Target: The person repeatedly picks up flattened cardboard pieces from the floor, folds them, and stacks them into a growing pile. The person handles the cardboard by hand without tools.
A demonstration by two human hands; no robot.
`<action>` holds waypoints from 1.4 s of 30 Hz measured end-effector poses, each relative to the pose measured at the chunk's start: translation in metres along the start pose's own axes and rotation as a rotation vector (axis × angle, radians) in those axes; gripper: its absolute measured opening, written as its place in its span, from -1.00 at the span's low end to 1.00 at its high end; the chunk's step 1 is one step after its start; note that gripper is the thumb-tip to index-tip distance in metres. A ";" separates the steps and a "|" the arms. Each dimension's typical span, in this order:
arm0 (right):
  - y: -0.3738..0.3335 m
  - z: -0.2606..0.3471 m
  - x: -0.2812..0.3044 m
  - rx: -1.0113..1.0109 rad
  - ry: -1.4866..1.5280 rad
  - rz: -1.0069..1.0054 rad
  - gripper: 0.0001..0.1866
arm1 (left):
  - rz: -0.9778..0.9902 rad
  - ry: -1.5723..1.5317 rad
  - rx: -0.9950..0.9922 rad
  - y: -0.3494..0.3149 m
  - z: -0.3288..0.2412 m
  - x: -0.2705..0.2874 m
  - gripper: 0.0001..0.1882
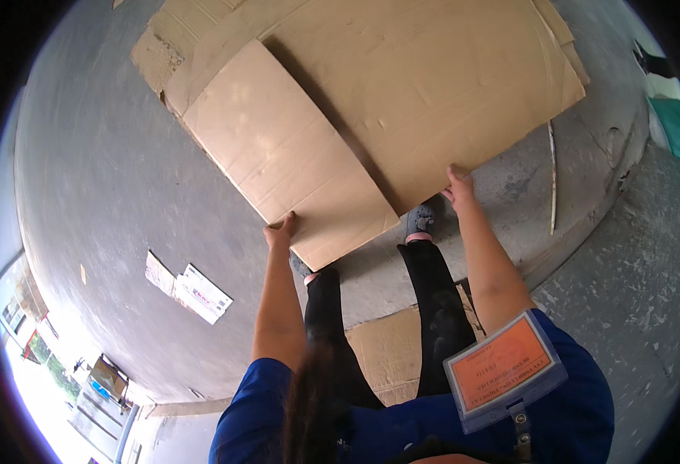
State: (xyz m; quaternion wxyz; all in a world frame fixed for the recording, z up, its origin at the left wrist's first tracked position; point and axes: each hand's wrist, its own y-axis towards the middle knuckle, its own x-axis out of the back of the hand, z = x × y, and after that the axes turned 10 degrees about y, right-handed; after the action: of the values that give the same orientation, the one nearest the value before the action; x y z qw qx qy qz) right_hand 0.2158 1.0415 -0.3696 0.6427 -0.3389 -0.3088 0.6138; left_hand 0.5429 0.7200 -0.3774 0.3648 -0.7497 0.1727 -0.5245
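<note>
A large brown cardboard sheet (432, 85) spreads in front of me, with a narrower cardboard flap (278, 139) lying over its left part; whether the two are joined I cannot tell. My left hand (281, 230) grips the flap's left edge near its bottom corner, thumb on top. At the lower right edge of the large sheet, my right hand (459, 188) pinches the cardboard, thumb above and fingers underneath. The near edge of the cardboard hangs just above my shoes (421, 220).
Torn cardboard pieces (201, 292) lie on the grey floor (123, 170) at left. A thin strip (552, 178) lies at right, near a step edge. Another cardboard piece (386, 348) is under my legs. An orange badge (504, 370) hangs at my chest. Green material (678, 130) stands far right.
</note>
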 end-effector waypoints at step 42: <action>-0.115 -0.123 -0.056 -0.469 -0.139 0.277 -0.19 | 0.117 -0.110 0.168 -0.019 -0.022 -0.008 -0.02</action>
State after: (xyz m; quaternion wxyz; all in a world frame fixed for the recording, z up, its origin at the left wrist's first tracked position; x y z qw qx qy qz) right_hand 0.3794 0.9766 -0.3460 0.4342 -0.4745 -0.4364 0.6292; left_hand 0.5171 0.7303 -0.3649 0.4653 -0.7327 0.1510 -0.4730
